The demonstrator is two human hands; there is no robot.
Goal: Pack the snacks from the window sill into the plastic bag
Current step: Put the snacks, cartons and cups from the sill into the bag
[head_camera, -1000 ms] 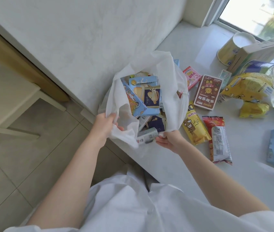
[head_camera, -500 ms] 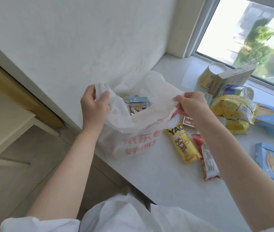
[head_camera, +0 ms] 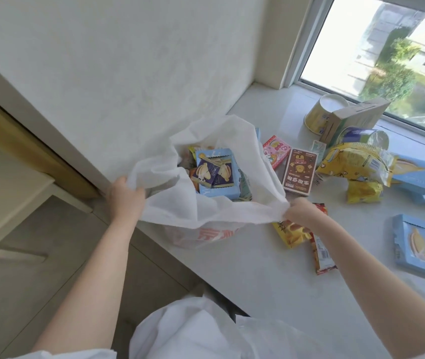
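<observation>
At the sill's near edge, by the wall: left hand [head_camera: 125, 196], fingers curled, gripping the left rim of white plastic bag [head_camera: 206, 211]. Bag standing on pale window sill [head_camera: 271, 268], mouth stretched wide between the two hands, red print on its near face. Inside, partly filled: blue box [head_camera: 225, 187] lying flat on top, small dark purple packets [head_camera: 207, 170] resting across it, other wrappers tucked around and beneath. Right hand [head_camera: 300, 212] at the bag's right rim, fingers pinching a bunched corner of plastic, held just above yellow packet [head_camera: 293, 233] and touching no snack. Beside that packet, red wrapper [head_camera: 321, 252] lying partly under the right forearm. Just beyond the bag's far right side, pink packet [head_camera: 276, 151] next to brown box [head_camera: 300, 171], both flat on the sill. Farther right, crumpled yellow bag [head_camera: 354, 161] with smaller yellow pouch [head_camera: 364, 193] in front of it. Behind them, near the window [head_camera: 387, 47], paper cup [head_camera: 321, 116] on its side, touching cardboard carton [head_camera: 354, 116]; foil-topped tub [head_camera: 364, 137] just below. At far right, light blue boxes [head_camera: 418, 174] stacked together, and another blue box [head_camera: 420, 246] lying apart, nearer the sill's front edge.
</observation>
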